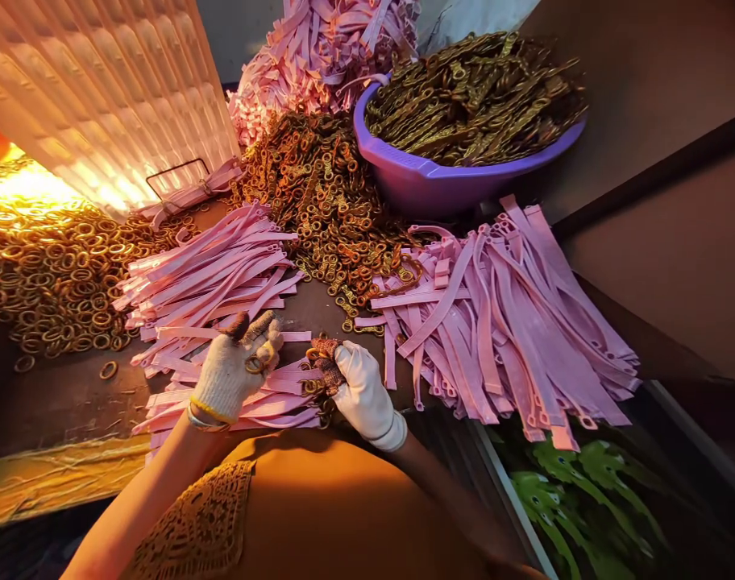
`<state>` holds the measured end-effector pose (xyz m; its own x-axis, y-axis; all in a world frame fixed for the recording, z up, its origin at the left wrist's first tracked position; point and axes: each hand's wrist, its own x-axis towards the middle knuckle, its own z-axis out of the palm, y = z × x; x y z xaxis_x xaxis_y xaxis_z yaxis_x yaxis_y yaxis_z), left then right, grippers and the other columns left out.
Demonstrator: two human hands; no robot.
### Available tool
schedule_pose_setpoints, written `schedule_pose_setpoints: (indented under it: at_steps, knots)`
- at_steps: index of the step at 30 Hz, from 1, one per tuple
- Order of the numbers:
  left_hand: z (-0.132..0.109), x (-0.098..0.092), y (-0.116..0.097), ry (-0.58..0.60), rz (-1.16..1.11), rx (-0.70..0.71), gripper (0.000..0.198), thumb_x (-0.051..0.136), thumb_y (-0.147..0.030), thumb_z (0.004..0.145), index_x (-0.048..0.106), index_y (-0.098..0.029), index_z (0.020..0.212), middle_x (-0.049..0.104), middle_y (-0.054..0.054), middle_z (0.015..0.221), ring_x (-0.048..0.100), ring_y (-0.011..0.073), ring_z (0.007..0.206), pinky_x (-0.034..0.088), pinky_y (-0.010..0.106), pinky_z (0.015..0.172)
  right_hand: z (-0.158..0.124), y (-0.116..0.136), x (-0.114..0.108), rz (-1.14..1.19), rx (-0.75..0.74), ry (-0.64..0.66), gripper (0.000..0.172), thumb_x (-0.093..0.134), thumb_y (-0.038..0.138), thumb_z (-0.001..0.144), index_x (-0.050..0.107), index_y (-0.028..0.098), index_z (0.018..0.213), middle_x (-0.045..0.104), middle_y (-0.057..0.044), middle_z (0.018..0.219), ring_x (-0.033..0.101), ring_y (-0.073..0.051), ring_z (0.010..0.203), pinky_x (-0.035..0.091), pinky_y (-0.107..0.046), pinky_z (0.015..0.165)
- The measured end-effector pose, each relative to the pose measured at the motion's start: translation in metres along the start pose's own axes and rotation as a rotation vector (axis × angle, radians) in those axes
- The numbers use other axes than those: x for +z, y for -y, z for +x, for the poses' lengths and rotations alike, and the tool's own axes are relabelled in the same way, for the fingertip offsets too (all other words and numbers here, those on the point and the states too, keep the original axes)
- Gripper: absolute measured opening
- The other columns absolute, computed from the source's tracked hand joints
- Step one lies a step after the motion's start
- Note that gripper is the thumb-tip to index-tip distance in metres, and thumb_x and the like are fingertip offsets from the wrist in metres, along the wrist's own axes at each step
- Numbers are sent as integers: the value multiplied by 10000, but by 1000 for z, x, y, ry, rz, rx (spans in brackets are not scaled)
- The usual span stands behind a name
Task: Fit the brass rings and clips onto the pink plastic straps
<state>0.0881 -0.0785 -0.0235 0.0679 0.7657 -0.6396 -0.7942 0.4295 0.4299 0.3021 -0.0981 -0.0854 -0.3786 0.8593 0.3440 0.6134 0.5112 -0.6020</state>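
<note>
My left hand (238, 366), in a cream knit glove with darkened fingertips, is turned palm up with its fingers curled. A brass ring (254, 365) rests in the hold of those fingers. Close by on the right is my right hand (359, 387), in a white glove with dirty brown fingertips. Its fingers pinch brass-coloured link pieces (311, 387) that poke out to the left; their full shape is partly hidden. Under and behind both hands lie pink straps (283, 407) with small end loops.
Loose brass rings (59, 274) are heaped at left under a bright lamp, beside a corrugated panel (119, 89). Brass link pieces (325, 201) pile up in the middle. A purple basin (416, 181) holds twisted brass strips. More pink straps (500, 322) lie right; a green-patterned item (561, 491) sits below.
</note>
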Motion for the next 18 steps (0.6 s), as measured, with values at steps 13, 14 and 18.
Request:
schedule_pose_setpoints:
  at_steps: [13, 14, 18]
  knots:
    - [53, -12, 19, 103, 2150, 677, 580, 519, 22, 712, 685, -178, 1230, 662, 142, 1213, 642, 283, 1132, 492, 404, 1024, 7, -8, 1, 36, -21, -157, 611, 430, -24, 643, 608, 140, 1204, 692, -112, 977, 653, -266, 906, 551, -379, 837]
    - [51, -11, 19, 99, 2137, 688, 564, 510, 25, 695, 700, -181, 1184, 678, 130, 1174, 631, 286, 1144, 486, 410, 1032, 8, -6, 0, 30, -13, -135, 606, 434, -22, 648, 613, 148, 1201, 693, -107, 982, 653, -262, 919, 549, -375, 856]
    - [28, -8, 10, 133, 1678, 619, 341, 507, -66, 756, 679, -182, 1026, 700, 66, 930, 661, 186, 778, 558, 295, 721, 12, 0, -3, -34, -43, -58, 543, 462, 15, 687, 623, 119, 1195, 686, -131, 1031, 641, -266, 990, 528, -371, 929]
